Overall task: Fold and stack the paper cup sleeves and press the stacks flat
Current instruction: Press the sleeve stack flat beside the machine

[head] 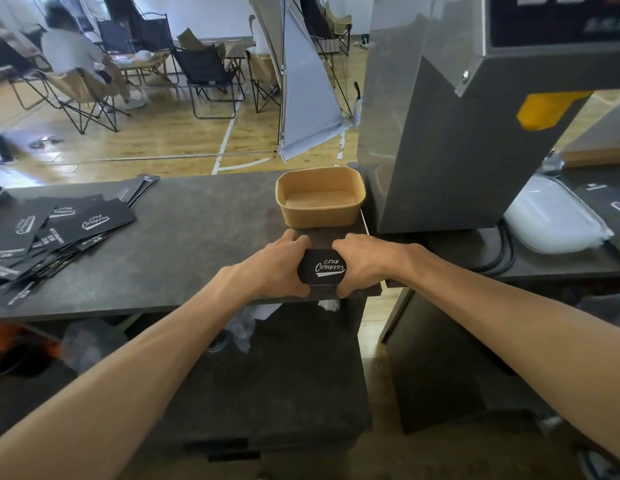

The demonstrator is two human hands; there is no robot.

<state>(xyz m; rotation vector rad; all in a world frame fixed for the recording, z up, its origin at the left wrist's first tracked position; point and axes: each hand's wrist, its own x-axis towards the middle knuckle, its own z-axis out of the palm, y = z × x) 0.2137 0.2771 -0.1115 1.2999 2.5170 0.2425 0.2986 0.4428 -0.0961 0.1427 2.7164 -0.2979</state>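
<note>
A small stack of black paper cup sleeves [324,267] with white "Club Camping" lettering rests at the near right corner of the dark table [197,230]. My left hand [279,268] grips its left end and my right hand [362,263] grips its right end, fingers curled over the far edge and thumbs at the near edge. A loose, spread pile of the same black sleeves [55,233] lies flat at the table's left side.
A brown paper tray [320,197] stands just beyond my hands. A tall metal machine [457,116] rises at the right, with a white plastic bag [554,220] and cables beside it. Folding chairs and a seated person are across the wooden floor.
</note>
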